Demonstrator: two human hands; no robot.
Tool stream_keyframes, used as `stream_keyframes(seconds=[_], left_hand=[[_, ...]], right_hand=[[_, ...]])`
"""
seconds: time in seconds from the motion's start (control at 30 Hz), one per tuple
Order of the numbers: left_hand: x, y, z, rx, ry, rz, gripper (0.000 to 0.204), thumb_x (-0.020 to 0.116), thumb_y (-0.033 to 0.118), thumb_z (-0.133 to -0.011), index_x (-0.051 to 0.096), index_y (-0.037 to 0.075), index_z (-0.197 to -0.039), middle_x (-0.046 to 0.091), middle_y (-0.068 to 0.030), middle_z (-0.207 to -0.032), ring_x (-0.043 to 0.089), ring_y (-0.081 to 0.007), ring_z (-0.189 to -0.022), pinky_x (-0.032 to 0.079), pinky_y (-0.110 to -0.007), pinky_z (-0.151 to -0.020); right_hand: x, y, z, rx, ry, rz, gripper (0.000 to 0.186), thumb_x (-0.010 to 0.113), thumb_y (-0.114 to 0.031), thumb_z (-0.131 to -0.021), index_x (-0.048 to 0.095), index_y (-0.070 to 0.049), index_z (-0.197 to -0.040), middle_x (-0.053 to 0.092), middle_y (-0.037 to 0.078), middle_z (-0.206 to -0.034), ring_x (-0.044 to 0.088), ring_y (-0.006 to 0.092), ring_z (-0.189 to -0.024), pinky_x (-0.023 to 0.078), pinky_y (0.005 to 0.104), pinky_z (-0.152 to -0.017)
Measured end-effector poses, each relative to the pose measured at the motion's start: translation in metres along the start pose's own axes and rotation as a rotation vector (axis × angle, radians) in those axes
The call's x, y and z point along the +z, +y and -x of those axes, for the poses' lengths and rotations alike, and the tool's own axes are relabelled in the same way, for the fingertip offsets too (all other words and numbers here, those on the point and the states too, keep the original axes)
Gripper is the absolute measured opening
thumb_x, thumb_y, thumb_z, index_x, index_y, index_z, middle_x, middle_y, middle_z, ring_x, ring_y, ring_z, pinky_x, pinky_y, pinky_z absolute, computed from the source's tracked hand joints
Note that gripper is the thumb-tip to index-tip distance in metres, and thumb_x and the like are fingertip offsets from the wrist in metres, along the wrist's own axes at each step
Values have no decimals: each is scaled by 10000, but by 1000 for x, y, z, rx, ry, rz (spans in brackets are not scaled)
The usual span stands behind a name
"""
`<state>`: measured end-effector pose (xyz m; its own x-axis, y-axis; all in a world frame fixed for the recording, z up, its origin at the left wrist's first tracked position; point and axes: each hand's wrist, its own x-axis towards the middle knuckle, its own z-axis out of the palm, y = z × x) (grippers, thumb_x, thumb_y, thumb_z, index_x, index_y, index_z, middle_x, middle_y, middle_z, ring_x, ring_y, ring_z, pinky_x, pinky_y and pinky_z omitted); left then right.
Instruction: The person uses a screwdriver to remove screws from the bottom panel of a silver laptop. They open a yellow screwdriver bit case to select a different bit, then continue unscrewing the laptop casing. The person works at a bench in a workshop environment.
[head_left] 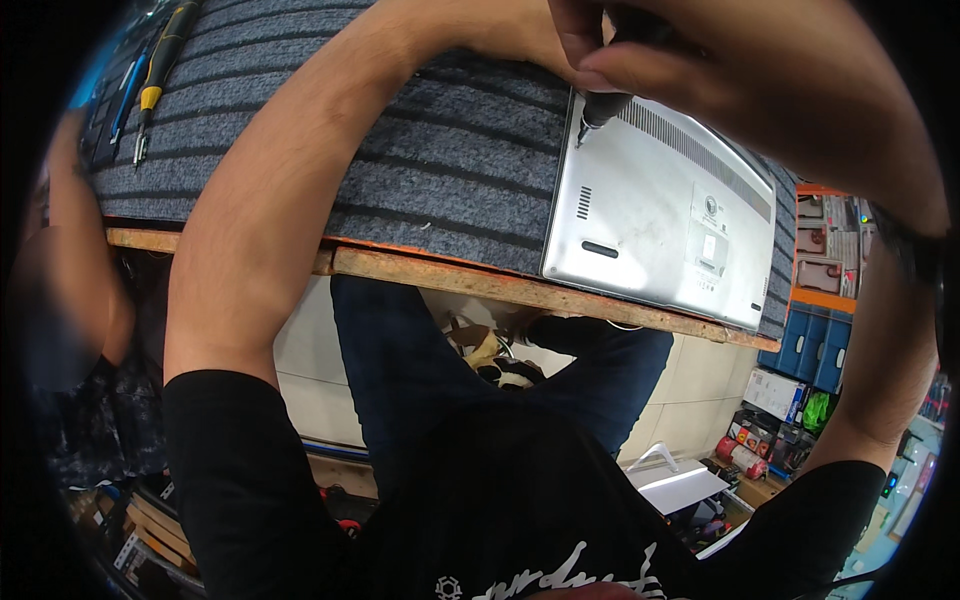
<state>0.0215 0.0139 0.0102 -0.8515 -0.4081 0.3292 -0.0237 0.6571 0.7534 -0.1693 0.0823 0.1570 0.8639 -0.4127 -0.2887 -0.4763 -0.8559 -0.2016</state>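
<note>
My right hand (650,70) is closed on a black screwdriver (602,108), its tip at the edge of a silver laptop (650,230) lying underside up on a grey striped mat (440,170). My left arm reaches over the mat to the top centre, where my left hand (545,45) is mostly hidden behind my right hand; its fingers do not show. The laptop's underside has a long vent grille, small slots and a pale label.
A yellow-and-black tool (155,80) and a slim blue tool (127,95) lie on the mat's left. The wooden table edge (450,280) crosses before my legs. Another person's arm (85,230) is at left. Blue bins (815,345) and boxes (775,395) stand at right.
</note>
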Motion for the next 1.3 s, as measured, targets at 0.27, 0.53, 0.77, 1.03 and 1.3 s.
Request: stream_keyframes(seconds=[0.27, 0.53, 0.77, 1.03, 1.3], left_hand=[[-3, -3, 7, -25, 5, -26, 381, 740, 170, -893, 664, -2, -1225, 697, -144, -1096, 650, -233, -974, 529, -354, -865], [-1, -3, 2, -2, 1, -36, 381, 746, 182, -890, 670, -2, -1216, 701, -152, -1089, 656, -242, -972, 531, -357, -864], [-1, -4, 7, -24, 7, -53, 382, 752, 193, -888, 676, -2, -1207, 705, -159, -1083, 662, -250, -969, 533, -359, -863], [-1, -6, 7, -26, 10, -63, 383, 758, 205, -885, 683, -3, -1198, 709, -167, -1075, 669, -259, -966, 535, -362, -862], [-2, -5, 9, -32, 13, -76, 385, 764, 218, -882, 689, -3, -1188, 713, -175, -1068, 675, -269, -964, 537, -364, -860]], right_hand=[[-1, 3, -6, -17, -15, 0, 554, 734, 40, -889, 484, 0, -1382, 549, 117, -1335, 636, 174, -1119, 554, 301, -919], [-3, -2, -2, 11, -32, 9, 519, 730, 33, -896, 508, -2, -1364, 563, 108, -1327, 636, 168, -1126, 549, 299, -931], [-3, 0, -5, -5, -36, 5, 489, 726, 27, -902, 529, -4, -1348, 576, 101, -1319, 636, 164, -1132, 545, 298, -942], [-3, 0, -7, 3, -48, 6, 455, 722, 21, -909, 553, -6, -1330, 590, 92, -1311, 636, 159, -1138, 540, 296, -954], [-6, -1, -7, 7, -49, 16, 422, 718, 14, -916, 577, -8, -1313, 604, 84, -1302, 636, 154, -1145, 535, 295, -967]])
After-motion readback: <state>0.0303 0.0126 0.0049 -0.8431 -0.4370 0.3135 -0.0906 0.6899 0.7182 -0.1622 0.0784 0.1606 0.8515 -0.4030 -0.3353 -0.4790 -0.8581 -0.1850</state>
